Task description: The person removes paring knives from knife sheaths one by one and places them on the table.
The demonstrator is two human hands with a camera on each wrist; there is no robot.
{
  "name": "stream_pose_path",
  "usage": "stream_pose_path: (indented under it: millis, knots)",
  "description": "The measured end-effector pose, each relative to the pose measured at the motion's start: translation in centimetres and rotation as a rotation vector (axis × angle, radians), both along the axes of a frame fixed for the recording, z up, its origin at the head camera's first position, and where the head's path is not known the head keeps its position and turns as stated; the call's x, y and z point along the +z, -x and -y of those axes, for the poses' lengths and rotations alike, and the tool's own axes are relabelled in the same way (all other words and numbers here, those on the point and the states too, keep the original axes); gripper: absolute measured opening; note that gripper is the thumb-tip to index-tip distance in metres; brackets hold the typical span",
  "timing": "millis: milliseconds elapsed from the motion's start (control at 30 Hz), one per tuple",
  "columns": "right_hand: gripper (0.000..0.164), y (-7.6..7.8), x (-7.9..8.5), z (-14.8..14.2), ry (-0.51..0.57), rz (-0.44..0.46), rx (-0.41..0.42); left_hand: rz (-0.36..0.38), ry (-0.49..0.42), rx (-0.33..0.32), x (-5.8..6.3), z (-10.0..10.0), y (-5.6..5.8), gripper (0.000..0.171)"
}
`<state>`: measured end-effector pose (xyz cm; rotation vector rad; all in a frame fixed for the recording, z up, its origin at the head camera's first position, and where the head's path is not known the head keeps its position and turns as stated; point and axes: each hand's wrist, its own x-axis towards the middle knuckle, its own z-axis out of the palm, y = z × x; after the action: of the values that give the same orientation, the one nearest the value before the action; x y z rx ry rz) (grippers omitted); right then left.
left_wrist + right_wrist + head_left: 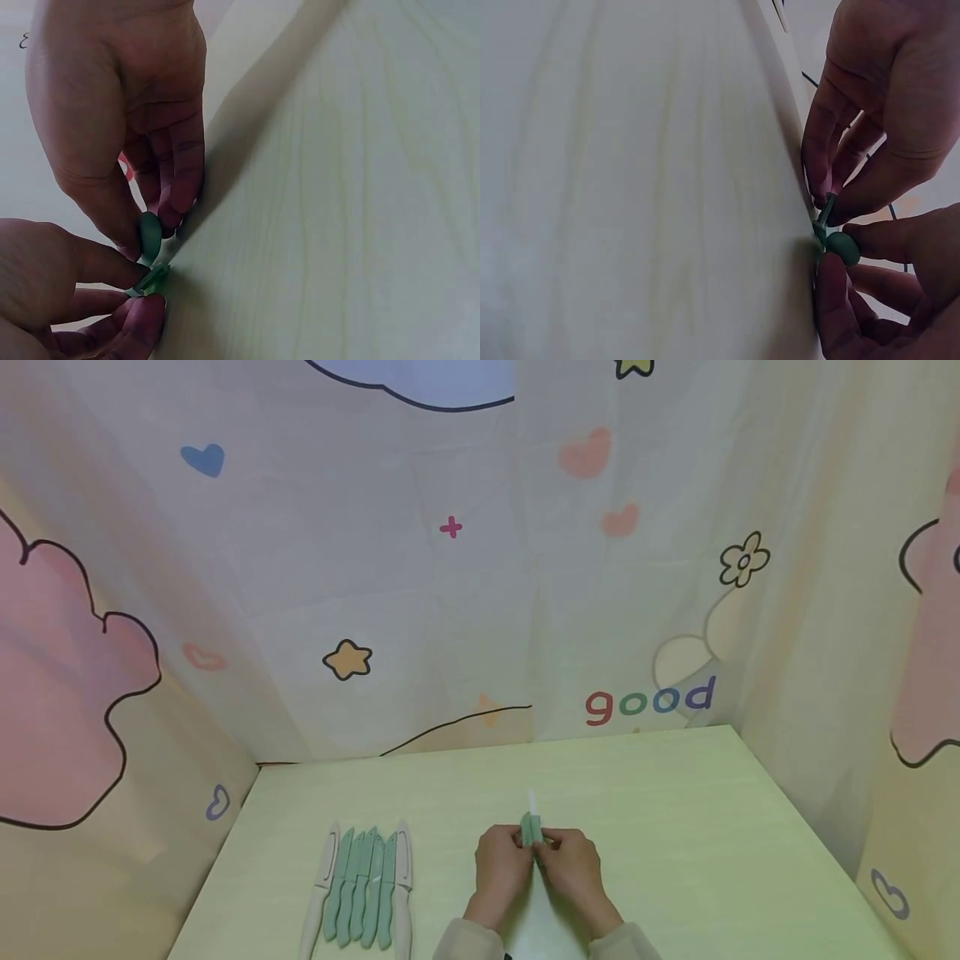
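Observation:
Near the middle of the table, both hands meet in front of the person. My left hand [502, 862] pinches a thin green piece that looks like a knife sheath [526, 830]. Held upright right beside it is a small knife [536, 831] with a green handle and a pale blade pointing away; my right hand [572, 866] pinches its handle. In the left wrist view, the rounded handle end [151, 236] shows between the right fingers. The right wrist view shows the thin sheath edge [826, 210] between the left fingers. Fingers partly cover both pieces.
To the left lies a row of sheathed knives: several green ones [365, 893], with a whitish knife [322, 881] at the left end and another whitish knife [403, 885] at the right end. A printed curtain [420, 585] rises behind the pale wooden table [675, 827].

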<state>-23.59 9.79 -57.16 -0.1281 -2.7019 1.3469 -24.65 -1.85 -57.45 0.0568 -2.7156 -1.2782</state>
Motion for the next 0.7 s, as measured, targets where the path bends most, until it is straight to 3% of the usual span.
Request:
stream_pose_path:
  millis: [267,700]
  knots:
    - [0.028,1.0,-0.2,0.2,-0.039,-0.008,-0.012,-0.024,0.030,0.005,-0.1,-0.2,0.3,0.008]
    - [0.027,2.2,-0.3,0.3,-0.069,-0.002,0.005,-0.050,0.112,0.003,-0.3,-0.1,1.3,0.015]
